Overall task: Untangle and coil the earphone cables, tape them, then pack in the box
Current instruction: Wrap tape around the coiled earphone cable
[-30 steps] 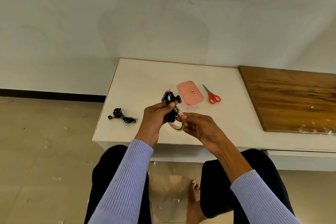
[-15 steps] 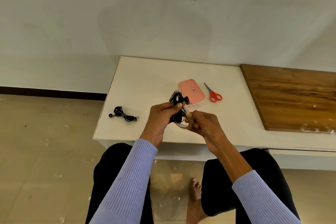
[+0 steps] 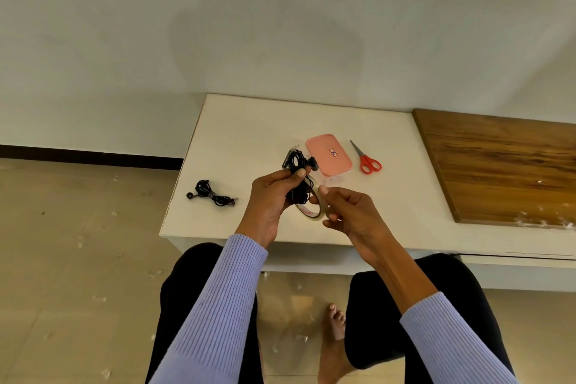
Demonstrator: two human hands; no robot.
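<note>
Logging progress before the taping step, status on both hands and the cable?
Left hand grips coiled earphones. Right hand pinches tape roll beside the coil. Box lid on, scissors untouched; nothing blocking.

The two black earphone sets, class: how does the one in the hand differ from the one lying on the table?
The held earphones are gripped by the left hand above the table; the table earphones lie untouched near its left edge. The held earphones sit against the tape roll pinched by the right hand; the table earphones lie alone. Both are black, bundled cables.

The pink box (image 3: 328, 153) carries a small label, its characters unreadable.
</note>
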